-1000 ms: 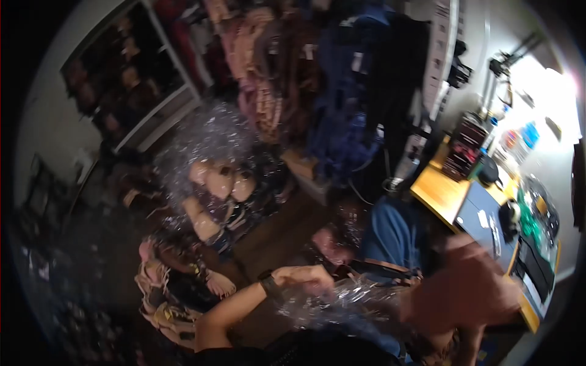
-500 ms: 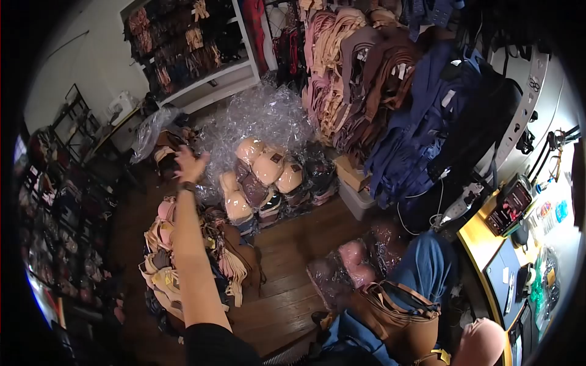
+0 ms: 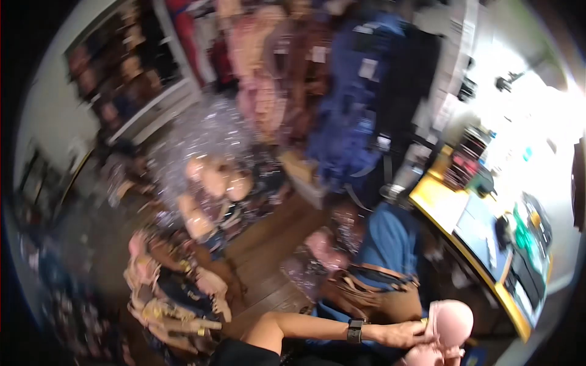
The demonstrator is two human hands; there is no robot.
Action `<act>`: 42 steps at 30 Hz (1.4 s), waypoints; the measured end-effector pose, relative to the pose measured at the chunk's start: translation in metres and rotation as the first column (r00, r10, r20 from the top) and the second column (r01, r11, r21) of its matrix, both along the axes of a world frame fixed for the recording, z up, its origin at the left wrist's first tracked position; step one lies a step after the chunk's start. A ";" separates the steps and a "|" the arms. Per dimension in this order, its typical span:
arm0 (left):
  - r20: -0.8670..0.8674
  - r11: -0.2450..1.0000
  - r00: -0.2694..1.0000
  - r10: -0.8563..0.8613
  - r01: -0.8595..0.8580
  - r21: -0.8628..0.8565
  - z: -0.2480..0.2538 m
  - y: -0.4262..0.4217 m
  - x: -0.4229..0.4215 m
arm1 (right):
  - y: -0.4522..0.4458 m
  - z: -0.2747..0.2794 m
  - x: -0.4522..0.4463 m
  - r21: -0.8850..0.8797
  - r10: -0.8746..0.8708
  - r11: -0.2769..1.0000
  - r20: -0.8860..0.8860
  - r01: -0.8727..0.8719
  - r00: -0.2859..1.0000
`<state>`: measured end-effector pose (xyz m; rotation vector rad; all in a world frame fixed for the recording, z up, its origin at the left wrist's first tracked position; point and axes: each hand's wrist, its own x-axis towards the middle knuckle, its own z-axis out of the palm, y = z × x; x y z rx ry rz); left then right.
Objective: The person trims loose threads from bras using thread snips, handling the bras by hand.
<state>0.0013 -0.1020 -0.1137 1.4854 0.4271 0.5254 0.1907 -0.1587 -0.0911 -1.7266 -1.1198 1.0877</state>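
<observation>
Nearest you, low right of view, is the pink bra (image 3: pixel 453 323), cups up and tilted, beside your lap; your left hand (image 3: pixel 400 334) has its near edge pinched between thumb and fingers. What look like your right hand (image 3: pixel 455 352) fingertips show at the lower cup, mostly hidden, so can't tell that grip. Should be light; cups look molded, springy, likely to dent if squeezed, while straps and band will probably flop and snag. Best hold: the band or side wing by the cup seam, or both cups nested, not a lone strap. The brown bras (image 3: pixel 390 303) lie on your jeans (image 3: pixel 387 238), soft and stacked, easier taken as a bundle by the bands. Past the knee, pink bras in clear film (image 3: pixel 326 250) on the floor; film likely slippery, so scoop from beneath. Farther, the loose bra pile (image 3: pixel 174 293), straps probably tangle-prone, then bagged beige bras (image 3: pixel 213 183), blurry.
</observation>
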 end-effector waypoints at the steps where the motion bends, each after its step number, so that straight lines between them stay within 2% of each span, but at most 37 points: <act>1: 0.051 0.989 0.991 0.125 -0.120 -0.082 -0.003 -0.001 0.019 | -0.006 -0.002 0.009 0.052 -0.082 0.995 -0.007 0.082 0.997; 3: 0.090 0.906 0.929 0.358 -0.322 -0.273 -0.007 -0.007 0.051 | -0.013 -0.004 0.021 0.197 -0.257 0.947 -0.001 0.252 0.966; 5: 0.015 0.878 0.889 0.457 -0.448 -0.169 0.016 -0.009 0.049 | -0.020 -0.001 0.022 0.409 -0.432 0.842 0.120 0.352 0.894; 7: -0.219 0.890 0.880 0.421 -0.448 -0.089 0.033 -0.010 0.039 | -0.032 0.011 0.015 0.565 -0.532 0.763 0.273 0.314 0.802; 9: -0.114 0.855 0.847 0.519 -0.516 0.058 0.016 -0.011 0.043 | -0.033 0.020 0.014 0.465 -0.191 0.884 0.280 0.041 0.941; 11: -0.130 0.869 0.860 0.494 -0.492 0.044 0.028 -0.012 0.039 | -0.015 0.030 0.011 0.260 0.019 0.959 0.334 -0.112 0.942; 12: -0.148 0.856 0.844 0.515 -0.516 0.033 0.035 -0.011 0.038 | -0.010 0.039 0.007 0.261 -0.008 0.962 0.333 -0.084 0.943; 13: -0.146 0.865 0.853 0.500 -0.501 0.038 0.032 -0.010 0.039 | -0.006 0.046 0.003 0.160 0.046 0.984 0.225 -0.083 0.973; 14: -0.130 0.812 0.810 0.572 -0.536 0.232 0.028 -0.009 0.041 | -0.004 0.051 0.001 0.052 0.094 0.994 0.104 -0.100 0.990; 15: -0.099 0.724 0.763 0.638 -0.551 0.416 0.024 -0.008 0.041 | -0.004 0.049 -0.002 0.049 0.085 0.995 0.098 -0.090 0.991; 16: -0.053 0.604 0.717 0.695 -0.543 0.583 0.021 -0.008 0.040 | -0.004 0.044 -0.005 0.118 0.082 0.987 0.218 -0.110 0.972; 17: -0.060 0.610 0.721 0.690 -0.535 0.585 0.022 -0.008 0.037 | -0.003 0.039 -0.007 0.184 0.071 0.973 0.335 -0.139 0.939; 18: -0.112 0.593 0.721 0.684 -0.460 0.661 0.024 -0.008 0.035 | -0.002 0.037 -0.007 0.246 0.049 0.953 0.451 -0.177 0.891; 20: -0.214 0.550 0.705 0.676 -0.289 0.784 0.031 -0.006 0.031 | -0.001 0.039 -0.003 0.263 0.069 0.936 0.513 -0.233 0.856; 21: -0.218 0.553 0.709 0.671 -0.284 0.783 0.037 -0.003 0.028 | 0.001 0.040 0.000 0.274 0.090 0.915 0.576 -0.296 0.812; 22: -0.398 0.782 0.781 0.482 -0.178 0.597 0.044 0.003 0.025 | 0.003 0.042 0.003 0.281 0.108 0.889 0.638 -0.361 0.762; 23: -0.519 0.934 0.820 0.242 -0.052 0.355 0.052 0.009 0.023 | 0.004 0.046 0.007 0.279 0.106 0.891 0.637 -0.357 0.764; 24: -0.569 0.993 0.822 -0.024 0.083 0.078 0.055 0.011 0.022 | 0.005 0.052 0.011 0.266 0.218 0.887 0.479 -0.378 0.850; 25: -0.571 0.993 0.821 -0.029 0.087 0.076 0.051 0.010 0.024 | 0.005 0.060 0.016 0.258 0.320 0.879 0.300 -0.400 0.899; 26: -0.268 0.991 0.962 0.048 -0.080 -0.110 0.042 0.007 0.029 | 0.007 0.068 0.022 0.256 0.408 0.870 0.107 -0.422 0.907; 27: 0.038 0.926 0.980 0.197 -0.173 -0.335 0.033 0.004 0.033 | 0.009 0.077 0.031 0.253 0.405 0.873 0.104 -0.418 0.909; 28: 0.295 0.810 0.872 0.392 -0.175 -0.560 0.028 0.002 0.035 | 0.013 0.086 0.043 0.266 0.534 0.800 0.090 -0.537 0.841; 29: 0.291 0.809 0.874 0.388 -0.172 -0.562 0.043 0.011 0.033 | 0.017 0.097 0.054 0.281 0.651 0.712 0.079 -0.644 0.754; 30: 0.393 0.664 0.820 0.416 0.021 -0.747 0.069 0.028 0.029 | 0.019 0.108 0.065 0.279 0.648 0.716 0.076 -0.640 0.758; 31: 0.470 0.475 0.747 0.470 0.235 -0.848 0.083 0.040 0.023 | 0.022 0.121 0.076 0.198 0.746 0.625 0.133 -0.755 0.652; 32: 0.468 0.471 0.749 0.470 0.235 -0.850 0.081 0.045 0.016 | 0.025 0.133 0.087 0.110 0.830 0.518 0.177 -0.848 0.529; 34: 0.354 0.522 0.670 0.652 -0.059 -0.851 0.065 0.061 0.004 | 0.035 0.156 0.107 -0.029 0.905 0.375 0.228 -0.927 0.359; 35: 0.445 0.608 0.649 0.617 -0.035 -0.793 0.052 0.069 -0.009 | 0.040 0.171 0.111 -0.026 0.904 0.378 0.226 -0.925 0.363; 36: 0.530 0.687 0.626 0.573 -0.014 -0.726 0.040 0.072 -0.026 | 0.044 0.187 0.114 -0.151 0.937 0.338 0.152 -0.929 0.316; 37: 0.472 0.668 0.642 0.604 -0.086 -0.739 0.036 0.069 -0.044 | 0.048 0.195 0.116 -0.269 0.959 0.283 0.070 -0.921 0.275; 38: 0.412 0.646 0.653 0.635 -0.157 -0.747 0.032 0.063 -0.062 | 0.054 0.195 0.116 -0.266 0.958 0.288 0.064 -0.920 0.281; 40: 0.265 0.534 0.705 0.658 -0.189 -0.824 0.023 0.041 -0.099 | 0.072 0.192 0.102 -0.382 0.977 0.197 -0.004 -0.903 0.215; 42: 0.123 0.461 0.628 0.769 -0.411 -0.786 0.002 0.014 -0.134 | 0.087 0.164 0.088 -0.429 0.982 0.110 -0.090 -0.897 0.164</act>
